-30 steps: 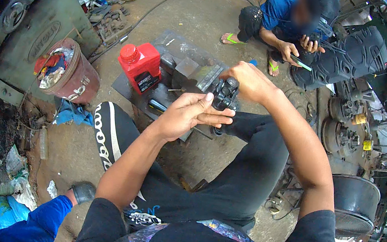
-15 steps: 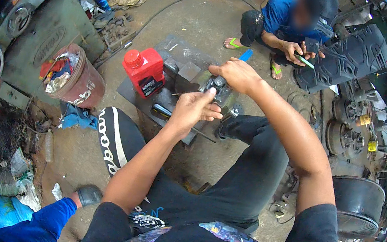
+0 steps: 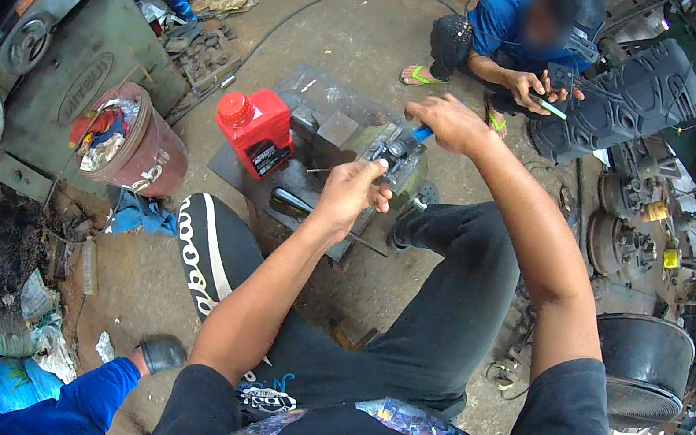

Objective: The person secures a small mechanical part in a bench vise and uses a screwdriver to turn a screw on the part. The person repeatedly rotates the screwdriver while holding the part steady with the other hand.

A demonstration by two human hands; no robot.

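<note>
At the far end of a low metal work plate (image 3: 230,167), my left hand (image 3: 350,193) is closed on a small dark metal part (image 3: 395,148), thumb pressed on its top. The part lies over a greyish metal block (image 3: 410,175). My right hand (image 3: 450,125), just beyond it, is curled round a blue-handled tool (image 3: 421,133); its working end is hard to make out against the part. A red plastic bottle (image 3: 258,129) stands on the plate left of my hands. Near my left wrist lies a dark, shiny object (image 3: 290,202), and a thin rod (image 3: 366,243) sticks out past the plate's edge.
Ahead right, another person (image 3: 504,53) squats, holding a light green stick-like item beside a large black moulded piece (image 3: 622,100). A bucket of rags (image 3: 144,149) stands left by a green machine (image 3: 92,75). A black drum-shaped fan (image 3: 640,370) is at right. A hose (image 3: 306,11) crosses the floor.
My right hand has shifted slightly right and away from the part, and more of the part now shows. The blue handle now points toward the part below the fingers. My left hand stays nearly in place.
</note>
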